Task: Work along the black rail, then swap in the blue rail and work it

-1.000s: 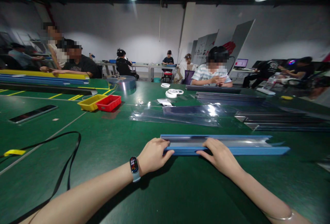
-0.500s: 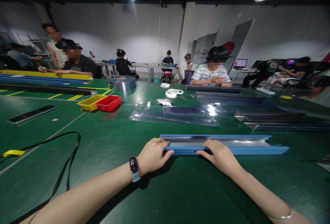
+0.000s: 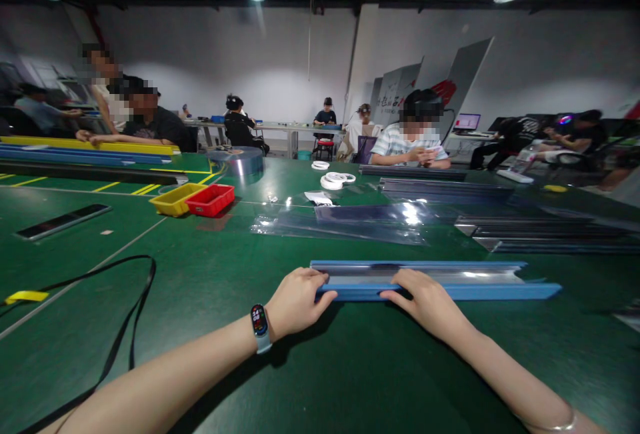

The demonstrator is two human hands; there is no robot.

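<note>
A long blue channel profile (image 3: 475,292) lies lengthwise across the green table in front of me, with a shiny clear strip (image 3: 450,275) inside its trough. My left hand (image 3: 300,301) grips the profile's left end, thumb on the near wall and fingers over the edge. Around the middle of the same near wall, my right hand (image 3: 425,301) is closed, thumb below and fingers reaching over the rim. Part of the channel's inside is hidden behind my fingers.
Clear plastic strips (image 3: 345,226) lie beyond the profile, and dark profiles (image 3: 540,231) at right. Further off are white tape rolls (image 3: 333,181), a red bin (image 3: 211,201) and a yellow bin (image 3: 177,200). A phone (image 3: 64,221) and black strap (image 3: 143,301) lie left. A person (image 3: 413,137) sits opposite.
My right hand's fingers have shifted very slightly left along the near wall. The left hand and the blue profile stay in place.
</note>
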